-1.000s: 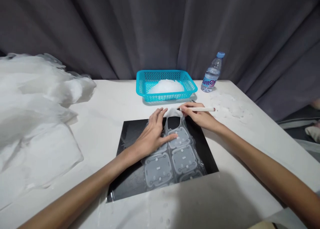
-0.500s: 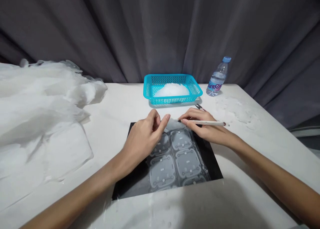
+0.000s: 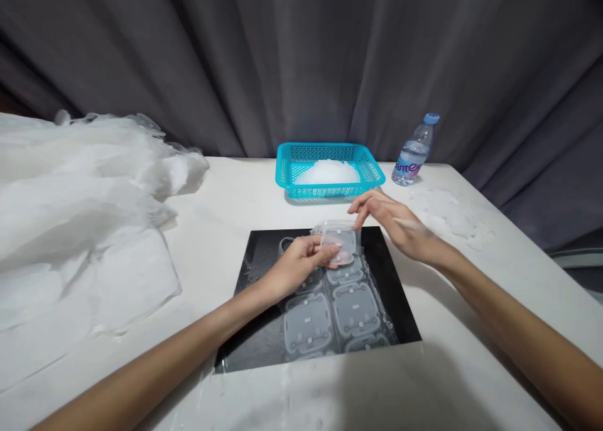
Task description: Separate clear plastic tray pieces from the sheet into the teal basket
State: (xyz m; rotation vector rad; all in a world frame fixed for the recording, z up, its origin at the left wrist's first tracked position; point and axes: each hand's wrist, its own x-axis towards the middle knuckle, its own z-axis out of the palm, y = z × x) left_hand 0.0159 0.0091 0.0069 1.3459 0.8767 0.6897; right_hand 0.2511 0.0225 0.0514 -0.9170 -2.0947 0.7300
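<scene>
A translucent sheet of several moulded plastic pieces (image 3: 330,311) lies on a black mat (image 3: 264,343) in front of me. My left hand (image 3: 301,264) is closed on one clear plastic piece (image 3: 340,239), lifted at the sheet's far end. My right hand (image 3: 393,223) hovers just right of that piece with fingers spread toward it. A thin white pen-like tool (image 3: 407,223) rests along that hand, blurred.
A turquoise basket (image 3: 287,173) with a heap of clear pieces stands behind the mat. A water bottle (image 3: 414,151) is at the back right. Crumpled white plastic sheeting (image 3: 80,205) piles on the left. Loose clear scraps (image 3: 447,211) lie at the right. Grey curtain behind.
My left hand went from pressing flat on the sheet to pinching one clear piece and lifting it. My right hand drew back from the sheet's edge and its fingers spread.
</scene>
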